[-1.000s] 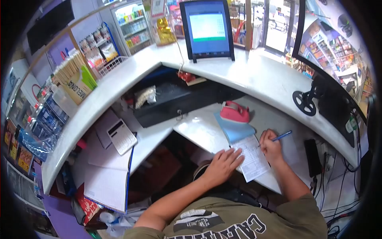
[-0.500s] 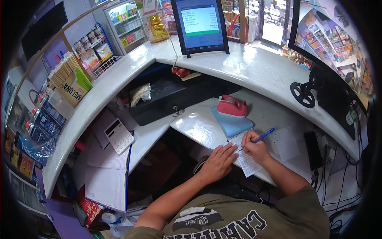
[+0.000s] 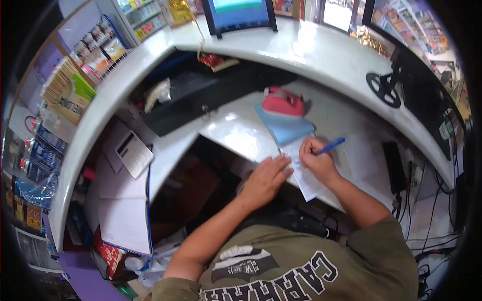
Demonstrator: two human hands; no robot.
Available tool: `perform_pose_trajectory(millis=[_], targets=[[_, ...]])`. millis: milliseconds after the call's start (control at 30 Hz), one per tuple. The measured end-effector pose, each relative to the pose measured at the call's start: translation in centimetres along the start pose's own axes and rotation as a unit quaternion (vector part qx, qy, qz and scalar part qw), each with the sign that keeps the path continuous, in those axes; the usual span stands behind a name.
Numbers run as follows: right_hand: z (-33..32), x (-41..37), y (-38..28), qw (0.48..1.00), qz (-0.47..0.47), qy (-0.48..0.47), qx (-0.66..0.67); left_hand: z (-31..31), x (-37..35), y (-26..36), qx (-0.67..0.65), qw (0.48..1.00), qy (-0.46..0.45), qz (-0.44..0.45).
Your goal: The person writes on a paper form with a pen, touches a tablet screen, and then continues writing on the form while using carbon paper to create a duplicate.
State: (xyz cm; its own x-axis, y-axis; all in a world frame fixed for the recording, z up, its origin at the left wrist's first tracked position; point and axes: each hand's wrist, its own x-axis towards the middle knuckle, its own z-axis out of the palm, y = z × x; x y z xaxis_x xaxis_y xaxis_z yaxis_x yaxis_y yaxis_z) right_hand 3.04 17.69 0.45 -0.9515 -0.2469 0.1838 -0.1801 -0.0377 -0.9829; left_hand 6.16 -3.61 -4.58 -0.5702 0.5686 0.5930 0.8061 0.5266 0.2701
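My right hand [image 3: 318, 158] is closed around a blue pen [image 3: 331, 146], its tip end hidden by the fingers over a white printed sheet [image 3: 308, 185]. Flat on the edge of that sheet lies my left hand [image 3: 267, 175], fingers stretched out. The sheet extends from a light blue pad or cover [image 3: 287, 128] on the white desk. A pink-red tape dispenser [image 3: 282, 102] rests on the upper part of the blue piece. Another pale paper [image 3: 361, 155] lies to the right of my right hand, blurred.
An open ruled notebook [image 3: 123, 220] and a white calculator [image 3: 134, 154] lie on the left. A black drawer [image 3: 175, 113] spans behind the desk. Along the raised counter [image 3: 311, 47] stands a tablet [image 3: 240, 15]. Cables and a black device [image 3: 394, 168] are at right.
The view has tilted downward, so the counter and tablet sit higher in the picture. My right hand still grips the pen on the sheet; my left hand remains flat beside it.
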Motion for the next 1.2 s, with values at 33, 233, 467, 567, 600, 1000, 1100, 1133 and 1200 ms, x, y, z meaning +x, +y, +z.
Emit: perform_pose_trajectory(millis=[33,233,467,567,600,1000,1100,1133,1200], targets=[[-0.2,0.4,0.9,0.998,-0.030,0.017,-0.046,0.5,-0.3,-0.2,-0.015,1.000,0.003,-0.001],[-0.3,-0.3,0.6,0.995,-0.008,0.018,-0.102,0.0,0.2,0.2,0.002,1.000,0.019,-0.011],[0.0,-0.1,0.4,0.995,-0.008,0.016,-0.100,-0.1,0.4,0.6,0.015,0.999,0.015,-0.026],[0.1,0.0,0.5,0.993,-0.018,0.017,-0.116,-0.1,0.3,0.6,0.017,1.000,0.011,-0.024],[0.0,0.0,0.6,0.993,-0.020,0.017,-0.118,-0.1,0.3,0.5,0.019,0.999,0.011,-0.023],[0.2,0.0,0.9,0.985,-0.046,0.022,-0.167,0.0,0.4,0.6,0.018,0.999,0.023,-0.022],[0.0,0.0,1.4,0.979,-0.063,0.023,-0.190,0.0,0.4,0.7,0.020,0.999,0.022,-0.023],[0.0,0.1,1.4,0.975,-0.075,0.022,-0.209,-0.1,0.4,0.7,0.022,0.999,0.021,-0.024],[0.1,0.1,1.4,0.982,-0.065,0.032,-0.175,-0.2,0.5,0.7,0.026,0.999,0.019,-0.023]])
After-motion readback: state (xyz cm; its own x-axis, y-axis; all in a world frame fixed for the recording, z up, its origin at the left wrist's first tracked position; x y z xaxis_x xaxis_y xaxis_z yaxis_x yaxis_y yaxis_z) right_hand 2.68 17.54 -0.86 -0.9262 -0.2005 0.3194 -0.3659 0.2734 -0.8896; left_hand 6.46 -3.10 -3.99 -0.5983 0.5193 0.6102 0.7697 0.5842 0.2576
